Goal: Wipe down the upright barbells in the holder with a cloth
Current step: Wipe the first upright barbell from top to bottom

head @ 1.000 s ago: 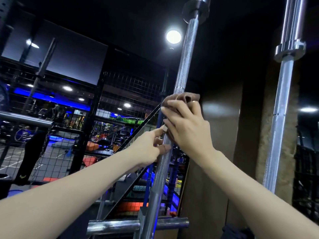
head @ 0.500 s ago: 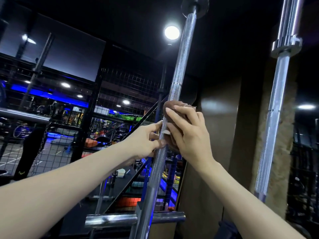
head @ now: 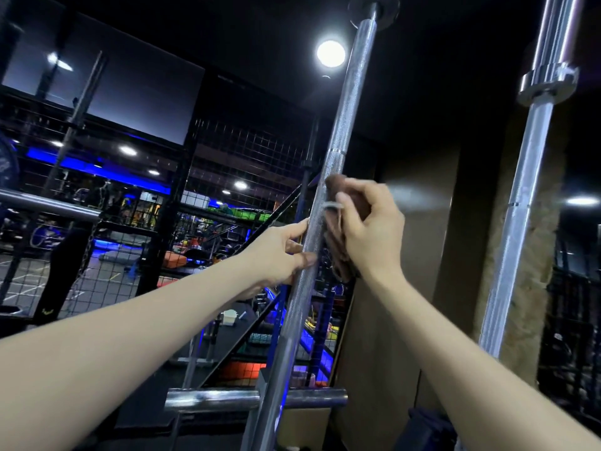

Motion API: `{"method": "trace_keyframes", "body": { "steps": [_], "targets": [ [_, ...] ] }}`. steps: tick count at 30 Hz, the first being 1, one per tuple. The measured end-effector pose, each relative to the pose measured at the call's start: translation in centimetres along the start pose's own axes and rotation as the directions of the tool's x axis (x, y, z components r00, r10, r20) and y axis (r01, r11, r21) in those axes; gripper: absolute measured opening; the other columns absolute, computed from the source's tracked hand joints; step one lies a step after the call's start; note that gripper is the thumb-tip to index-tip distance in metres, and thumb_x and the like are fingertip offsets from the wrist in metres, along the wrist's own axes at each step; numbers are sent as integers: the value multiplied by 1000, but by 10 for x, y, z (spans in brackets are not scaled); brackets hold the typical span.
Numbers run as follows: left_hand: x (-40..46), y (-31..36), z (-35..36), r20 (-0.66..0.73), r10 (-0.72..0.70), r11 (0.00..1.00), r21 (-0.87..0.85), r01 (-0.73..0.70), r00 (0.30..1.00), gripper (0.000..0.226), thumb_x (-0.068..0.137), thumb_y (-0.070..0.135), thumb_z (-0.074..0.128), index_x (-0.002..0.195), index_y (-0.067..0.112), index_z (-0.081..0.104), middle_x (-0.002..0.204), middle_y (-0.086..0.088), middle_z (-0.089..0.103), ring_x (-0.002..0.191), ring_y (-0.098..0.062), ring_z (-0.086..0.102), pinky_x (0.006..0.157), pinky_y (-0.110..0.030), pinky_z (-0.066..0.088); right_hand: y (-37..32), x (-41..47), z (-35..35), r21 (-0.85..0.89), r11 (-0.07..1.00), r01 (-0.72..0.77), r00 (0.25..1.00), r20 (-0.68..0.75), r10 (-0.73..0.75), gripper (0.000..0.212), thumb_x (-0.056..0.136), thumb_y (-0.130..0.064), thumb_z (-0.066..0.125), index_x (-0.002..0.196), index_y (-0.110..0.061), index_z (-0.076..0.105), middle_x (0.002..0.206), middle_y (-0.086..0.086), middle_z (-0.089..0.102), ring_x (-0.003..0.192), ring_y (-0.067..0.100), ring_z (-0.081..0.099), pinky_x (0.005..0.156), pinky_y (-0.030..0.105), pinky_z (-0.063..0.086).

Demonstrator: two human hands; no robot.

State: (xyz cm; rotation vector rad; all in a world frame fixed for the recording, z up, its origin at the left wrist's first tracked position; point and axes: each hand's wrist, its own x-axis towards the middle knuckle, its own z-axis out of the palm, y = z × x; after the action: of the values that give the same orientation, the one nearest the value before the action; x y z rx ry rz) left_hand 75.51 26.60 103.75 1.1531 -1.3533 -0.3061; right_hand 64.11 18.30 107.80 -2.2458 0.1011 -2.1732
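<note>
A knurled steel barbell [head: 344, 125] stands upright and leans slightly, running from the bottom centre to the top of the view. My right hand [head: 374, 229] grips a brown cloth [head: 338, 255] against the right side of this bar. My left hand [head: 279, 252] holds the same bar just below and to the left, thumb and fingers round the shaft. A second upright barbell [head: 517, 229] with a shiny collar stands apart to the right, untouched.
A horizontal steel bar [head: 312, 397] crosses behind the held barbell low down. Another horizontal bar [head: 48, 206] juts in at the left. Wire mesh fencing [head: 227, 164] and a dark wall panel [head: 422, 255] lie behind. A bright ceiling lamp [head: 331, 53] shines above.
My right hand has slid the cloth down the bar and shifted to the bar's right side. My left hand stays on the shaft just below.
</note>
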Motion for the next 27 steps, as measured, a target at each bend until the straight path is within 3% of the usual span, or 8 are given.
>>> {"method": "trace_keyframes", "body": {
  "steps": [4, 6, 11, 13, 15, 18, 25, 27],
  "targets": [
    [-1, 0, -1, -4, -4, 999, 40, 4, 1000, 60, 92, 9, 60, 141, 35, 38, 99, -10, 54, 83, -17, 51, 60, -20, 47, -10, -5, -1, -68, 993, 96, 994, 57, -93, 11, 88, -14, 64, 97, -14, 70, 97, 1, 58, 86, 13, 56, 71, 18, 40],
    [-2, 2, 0, -18, -1, 999, 53, 2, 1000, 60, 91, 12, 61, 137, 41, 35, 101, -6, 55, 86, -16, 53, 59, -19, 50, -18, 11, 2, -264, 953, 151, 987, 98, -129, 11, 91, -19, 61, 96, -16, 70, 98, 1, 56, 88, 23, 54, 64, 27, 36],
    [1, -1, -1, -21, -29, 999, -39, 29, 999, 62, 89, 5, 62, 141, 31, 41, 96, -10, 55, 87, -21, 58, 67, -31, 56, -27, 18, 9, -614, 634, 471, 880, 275, -388, 9, 73, -11, 75, 74, -12, 66, 89, 5, 58, 77, 30, 55, 44, 22, 25],
    [2, -2, -2, -17, -39, 998, -49, 38, 999, 63, 89, 5, 61, 142, 30, 39, 95, -8, 58, 83, -19, 58, 64, -28, 52, -21, 18, 9, -543, 721, 431, 902, 229, -366, 4, 79, -16, 72, 81, -16, 68, 93, 2, 57, 83, 26, 54, 47, 24, 27],
    [2, -2, -2, -18, -44, 998, -46, 44, 999, 62, 90, 5, 61, 142, 30, 39, 93, -7, 57, 80, -16, 57, 64, -26, 48, -17, 14, 3, -269, 946, 179, 983, 96, -158, 8, 89, -20, 63, 94, -20, 69, 97, -2, 54, 87, 18, 54, 59, 23, 36],
    [0, 1, -1, -15, -46, 999, -16, 45, 999, 64, 90, 6, 61, 143, 31, 37, 96, -8, 55, 78, -11, 57, 59, -18, 51, -15, 13, 2, -2, 998, -67, 998, -3, 67, 9, 90, -17, 61, 95, -20, 68, 95, -6, 54, 80, 2, 51, 68, 2, 34],
    [3, -2, -2, 0, -49, 999, -12, 49, 999, 64, 90, 9, 61, 144, 32, 35, 97, -6, 58, 79, -10, 55, 67, -22, 49, -8, 43, 12, -87, 996, 5, 997, -75, -12, 20, 91, -22, 58, 109, -15, 64, 109, 1, 56, 97, 19, 55, 77, 22, 38],
    [2, -3, -3, 11, -43, 999, -16, 43, 999, 62, 91, 9, 61, 143, 34, 38, 92, -5, 56, 69, -4, 54, 58, -17, 48, -3, 12, 20, -56, 997, 61, 995, -74, -65, 23, 90, -21, 58, 110, -12, 60, 110, 2, 50, 99, 18, 51, 80, 20, 39]
  ]
}}
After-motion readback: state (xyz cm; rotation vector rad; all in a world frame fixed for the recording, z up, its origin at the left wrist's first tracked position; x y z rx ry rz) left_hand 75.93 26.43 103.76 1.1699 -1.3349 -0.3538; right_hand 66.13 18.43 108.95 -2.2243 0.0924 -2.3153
